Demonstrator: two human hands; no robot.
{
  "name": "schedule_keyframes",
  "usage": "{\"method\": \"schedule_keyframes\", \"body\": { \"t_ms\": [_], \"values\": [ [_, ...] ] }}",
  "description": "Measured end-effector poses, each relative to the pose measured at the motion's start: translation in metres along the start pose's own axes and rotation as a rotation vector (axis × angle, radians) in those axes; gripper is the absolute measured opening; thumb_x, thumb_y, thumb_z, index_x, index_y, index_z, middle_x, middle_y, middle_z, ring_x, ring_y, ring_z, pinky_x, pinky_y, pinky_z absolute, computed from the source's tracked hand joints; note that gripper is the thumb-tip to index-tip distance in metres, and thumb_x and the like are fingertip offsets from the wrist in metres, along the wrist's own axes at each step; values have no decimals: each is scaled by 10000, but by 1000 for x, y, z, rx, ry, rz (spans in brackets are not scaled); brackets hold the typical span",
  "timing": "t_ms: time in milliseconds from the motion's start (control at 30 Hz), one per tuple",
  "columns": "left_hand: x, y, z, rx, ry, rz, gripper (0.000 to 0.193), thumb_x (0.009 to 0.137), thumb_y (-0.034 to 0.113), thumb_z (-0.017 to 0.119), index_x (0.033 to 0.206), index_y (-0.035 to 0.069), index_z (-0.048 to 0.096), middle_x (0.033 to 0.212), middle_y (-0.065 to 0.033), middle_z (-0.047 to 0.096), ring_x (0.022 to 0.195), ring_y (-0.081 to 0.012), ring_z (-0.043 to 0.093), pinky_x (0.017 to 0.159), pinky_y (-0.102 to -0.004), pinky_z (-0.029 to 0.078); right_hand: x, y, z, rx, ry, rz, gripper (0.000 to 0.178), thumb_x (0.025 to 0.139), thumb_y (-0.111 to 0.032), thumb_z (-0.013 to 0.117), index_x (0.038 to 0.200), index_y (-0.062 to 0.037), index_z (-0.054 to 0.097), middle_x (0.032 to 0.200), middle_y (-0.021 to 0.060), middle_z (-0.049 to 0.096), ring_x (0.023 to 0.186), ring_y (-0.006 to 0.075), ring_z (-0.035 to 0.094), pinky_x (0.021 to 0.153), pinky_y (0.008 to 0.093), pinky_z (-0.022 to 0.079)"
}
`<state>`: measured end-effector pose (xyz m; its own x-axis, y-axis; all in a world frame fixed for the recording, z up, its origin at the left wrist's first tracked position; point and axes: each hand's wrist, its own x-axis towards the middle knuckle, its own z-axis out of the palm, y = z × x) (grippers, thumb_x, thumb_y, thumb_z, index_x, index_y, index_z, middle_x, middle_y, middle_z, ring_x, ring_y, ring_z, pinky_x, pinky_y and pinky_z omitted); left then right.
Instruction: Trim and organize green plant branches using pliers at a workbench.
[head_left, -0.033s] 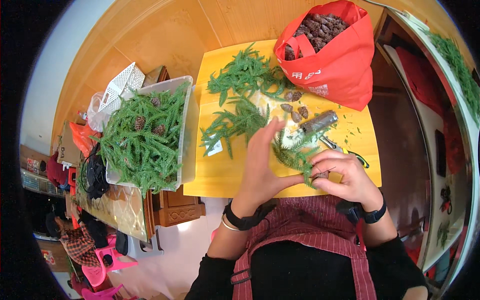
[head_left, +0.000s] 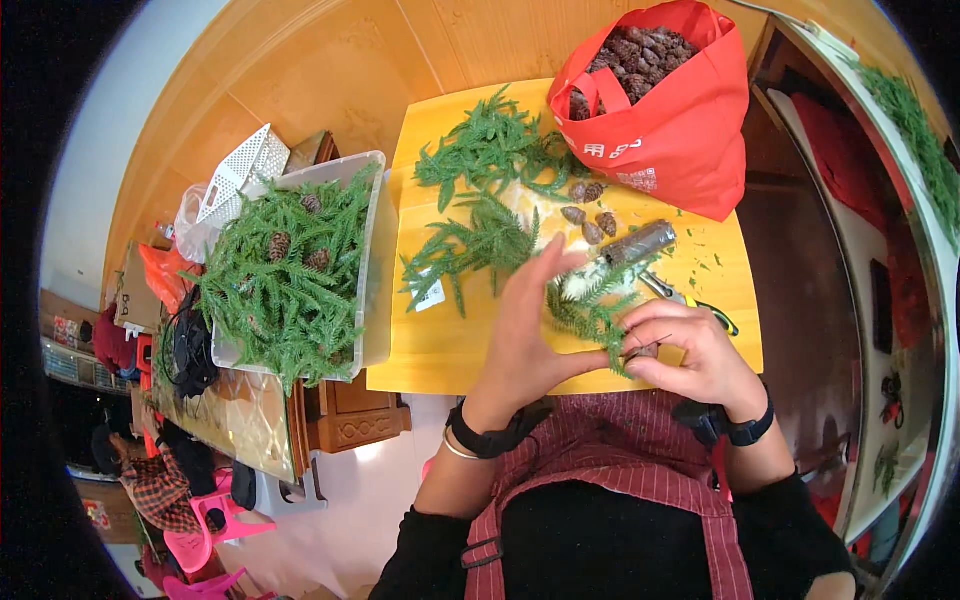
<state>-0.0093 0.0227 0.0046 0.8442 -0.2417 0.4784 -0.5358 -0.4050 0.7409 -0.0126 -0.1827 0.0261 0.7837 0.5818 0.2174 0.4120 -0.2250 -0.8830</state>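
Observation:
At the near edge of the yellow board, my right hand is closed, thumb and fingers pinching the base of a green artificial pine sprig together with a small brown pine cone, mostly covered by the fingers. My left hand is spread, its fingers pointing up and away; its thumb reaches across to the sprig's base. Just beyond the sprig lie a dark wrapped roll, a few loose pine cones and a cutting tool with yellow-and-black handles.
A red bag full of pine cones stands at the back right. Green sprigs lie on the board's far left. Beside it is a clear plastic bin heaped with greenery. Another person sits far left near pink chairs.

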Motion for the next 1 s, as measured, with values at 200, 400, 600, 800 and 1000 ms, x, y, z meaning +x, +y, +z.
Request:
{"method": "schedule_keyframes", "body": {
  "t_ms": [200, 400, 600, 800, 1000],
  "values": [
    [-5, -13, 6, -294, -88, -44, 726, 591, 34, 756, 1241, 52, 434, 896, -48, 502, 867, -150, 511, 780, -261, 417, 1, -2, -5, 43, -15, 8, 124, 683, -72, 647, 786, -5, 628, 875, 106, 602, 796, 227, 596, 721, 309, 463],
    [-6, 4, 13, -779, 26, -457, 290, 738, -34, 613, 998, 29, 501, 819, 10, 459, 747, -69, 465, 664, -214, 398, 1, 1, -10, 86, -23, 31, 132, 697, -76, 631, 793, 15, 623, 875, 112, 598, 799, 218, 589, 729, 303, 455],
    [-5, 3, 18, -693, 92, -384, 196, 759, -44, 559, 926, 38, 498, 806, 13, 453, 742, -55, 454, 646, -195, 373, 1, 7, -11, 60, -36, 54, 138, 728, -65, 604, 831, 25, 619, 933, 117, 583, 796, 200, 579, 714, 285, 451],
    [-4, -9, 21, -449, 260, -210, 175, 774, -61, 496, 921, 34, 480, 941, -35, 455, 664, -73, 460, 564, -197, 386, -10, -5, -11, 4, 432, -9, 177, 779, -22, 526, 920, 42, 612, 1027, 126, 517, 716, 137, 558, 638, 234, 437],
    [0, 5, 24, -670, 332, -326, 194, 780, -75, 490, 933, 41, 465, 963, -39, 456, 687, -73, 457, 559, -197, 385, -13, -26, 14, -102, 237, -12, 211, 691, -36, 685, 886, 1, 613, 741, 63, 591, 647, 118, 575, 585, 227, 463]
  ]
}}
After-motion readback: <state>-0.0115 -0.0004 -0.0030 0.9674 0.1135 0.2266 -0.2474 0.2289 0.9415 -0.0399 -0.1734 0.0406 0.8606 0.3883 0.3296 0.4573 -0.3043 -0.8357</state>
